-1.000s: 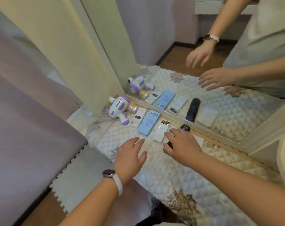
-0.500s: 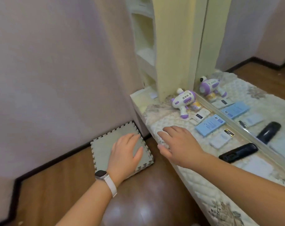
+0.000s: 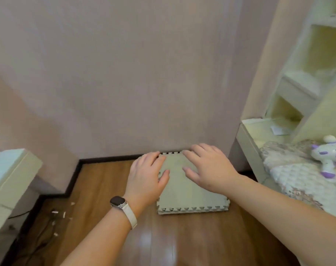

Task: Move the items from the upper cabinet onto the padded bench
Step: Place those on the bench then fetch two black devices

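My left hand (image 3: 147,179), with a watch on its wrist, and my right hand (image 3: 207,167) hover side by side over the floor, fingers spread, holding nothing. The padded bench (image 3: 297,177) with its quilted cover shows only at the right edge. A white and purple toy gun (image 3: 328,154) lies on it, well to the right of my right hand. The other items on the bench are out of frame. Pale yellow open shelves (image 3: 305,83) rise above the bench's left end.
A grey foam puzzle mat (image 3: 188,191) lies on the wooden floor against the pink wall, under my hands. A white furniture edge (image 3: 11,169) juts in at the left, with cables and small scraps (image 3: 55,214) on the floor beside it.
The view has swung left, away from the bench and mirror toward the wall and floor. Both hands left the bench and now hover over the foam mat. The remote and boxes went out of frame.
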